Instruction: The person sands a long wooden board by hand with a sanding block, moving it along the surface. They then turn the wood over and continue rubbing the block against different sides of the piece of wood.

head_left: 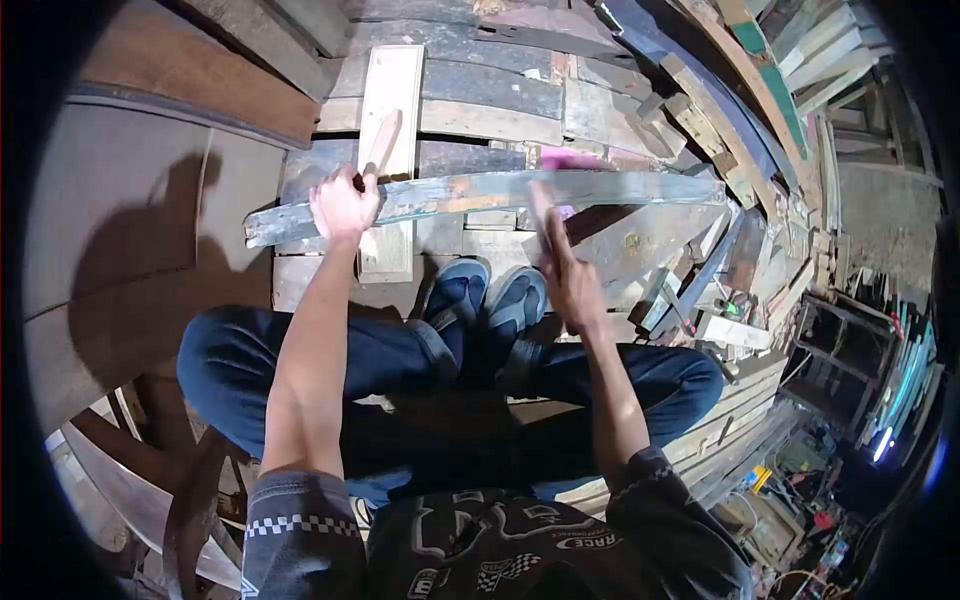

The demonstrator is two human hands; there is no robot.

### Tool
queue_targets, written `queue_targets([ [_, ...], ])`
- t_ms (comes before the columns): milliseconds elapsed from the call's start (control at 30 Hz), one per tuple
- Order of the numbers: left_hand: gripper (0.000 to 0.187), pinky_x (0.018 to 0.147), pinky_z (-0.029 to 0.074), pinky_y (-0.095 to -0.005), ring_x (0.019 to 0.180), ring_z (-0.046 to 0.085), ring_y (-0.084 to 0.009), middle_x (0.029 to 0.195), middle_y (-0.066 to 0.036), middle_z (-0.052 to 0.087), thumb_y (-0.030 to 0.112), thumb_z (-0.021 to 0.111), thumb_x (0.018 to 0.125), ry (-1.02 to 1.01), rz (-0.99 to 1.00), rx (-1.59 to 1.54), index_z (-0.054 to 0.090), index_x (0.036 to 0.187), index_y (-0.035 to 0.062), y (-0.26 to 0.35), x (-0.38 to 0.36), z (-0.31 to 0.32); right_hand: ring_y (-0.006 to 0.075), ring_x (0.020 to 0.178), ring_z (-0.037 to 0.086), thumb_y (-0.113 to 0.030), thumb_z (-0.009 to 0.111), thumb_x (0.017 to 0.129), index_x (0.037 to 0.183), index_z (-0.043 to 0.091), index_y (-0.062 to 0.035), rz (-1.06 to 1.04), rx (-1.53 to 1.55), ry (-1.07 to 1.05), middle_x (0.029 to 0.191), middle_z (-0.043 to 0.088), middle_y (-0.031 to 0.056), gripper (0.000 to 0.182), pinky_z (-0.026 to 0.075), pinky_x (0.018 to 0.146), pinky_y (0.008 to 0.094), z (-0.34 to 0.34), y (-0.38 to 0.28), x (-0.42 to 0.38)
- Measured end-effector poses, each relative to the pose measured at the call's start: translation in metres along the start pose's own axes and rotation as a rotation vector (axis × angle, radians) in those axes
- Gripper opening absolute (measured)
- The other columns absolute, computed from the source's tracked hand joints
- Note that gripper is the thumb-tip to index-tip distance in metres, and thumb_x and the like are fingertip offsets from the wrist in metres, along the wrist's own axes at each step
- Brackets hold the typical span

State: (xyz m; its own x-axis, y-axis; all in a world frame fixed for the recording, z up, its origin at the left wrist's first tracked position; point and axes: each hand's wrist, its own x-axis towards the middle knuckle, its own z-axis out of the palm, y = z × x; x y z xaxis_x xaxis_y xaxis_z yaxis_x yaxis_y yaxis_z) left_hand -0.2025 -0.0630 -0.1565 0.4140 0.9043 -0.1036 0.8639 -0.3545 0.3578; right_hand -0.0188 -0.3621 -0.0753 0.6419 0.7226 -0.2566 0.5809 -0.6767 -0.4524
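A long weathered wooden beam (455,195), with worn grey-blue paint, lies crosswise in front of my shins. My left hand (343,203) rests on the beam near its left end, its fingers closed around a pale wooden stick (384,143) that points up and away. My right hand (573,285) is closed around a short tool (543,208), blurred by motion, whose far end overlaps the beam right of its middle. Under the beam's left part lies a pale panelled board (392,80), pointing away from me.
My sandalled feet (458,290) stand close behind the beam. Wooden planks (490,90) cover the floor. Timber offcuts (700,130) are heaped at the right, and a large brown panel (200,70) stands at the left. Farther right are a dark metal frame (835,345) and assorted clutter.
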Motion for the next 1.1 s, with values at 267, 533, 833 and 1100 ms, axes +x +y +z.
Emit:
queue_targets([
  [267,0.037,0.096,0.042,-0.0467,0.097,0.066,-0.0316,0.092,-0.015,0.072,0.044,0.058,0.088,-0.017,-0.017,0.058,0.071,0.089,0.0088,-0.002,0.004,0.008,0.0541,0.076,0.062,-0.022,0.052,0.098,0.158,0.017,-0.0286,0.003,0.027,0.029,0.079,0.063,0.0355,0.070,0.048,0.065,0.0616,0.006,0.010,-0.001],
  [533,0.037,0.097,0.042,-0.0469,0.097,0.066,-0.0312,0.089,-0.014,0.072,0.044,0.058,0.088,0.000,-0.010,0.049,0.070,0.088,0.0093,-0.004,0.002,0.010,0.0518,0.074,0.064,-0.022,0.055,0.095,0.157,0.020,-0.0312,0.042,0.037,0.022,0.074,0.064,0.0326,0.072,0.049,0.066,0.0627,0.003,0.009,-0.002],
  [833,0.038,0.099,0.042,-0.0457,0.096,0.066,-0.0318,0.089,-0.015,0.072,0.044,0.058,0.087,-0.037,-0.037,0.016,0.070,0.087,0.0081,0.004,0.003,0.001,0.0518,0.072,0.064,-0.019,0.056,0.095,0.157,0.025,-0.0285,-0.021,0.027,0.047,0.072,0.062,0.0335,0.069,0.049,0.067,0.0619,0.006,0.000,-0.010],
  [1100,0.036,0.100,0.041,-0.0462,0.097,0.066,-0.0312,0.088,-0.014,0.071,0.042,0.057,0.087,0.000,-0.025,0.026,0.071,0.087,0.0087,0.002,0.003,0.003,0.0531,0.071,0.063,-0.023,0.053,0.098,0.158,0.018,-0.0274,0.008,-0.035,-0.024,0.076,0.064,0.0335,0.070,0.050,0.060,0.0605,-0.005,0.001,-0.009],
])
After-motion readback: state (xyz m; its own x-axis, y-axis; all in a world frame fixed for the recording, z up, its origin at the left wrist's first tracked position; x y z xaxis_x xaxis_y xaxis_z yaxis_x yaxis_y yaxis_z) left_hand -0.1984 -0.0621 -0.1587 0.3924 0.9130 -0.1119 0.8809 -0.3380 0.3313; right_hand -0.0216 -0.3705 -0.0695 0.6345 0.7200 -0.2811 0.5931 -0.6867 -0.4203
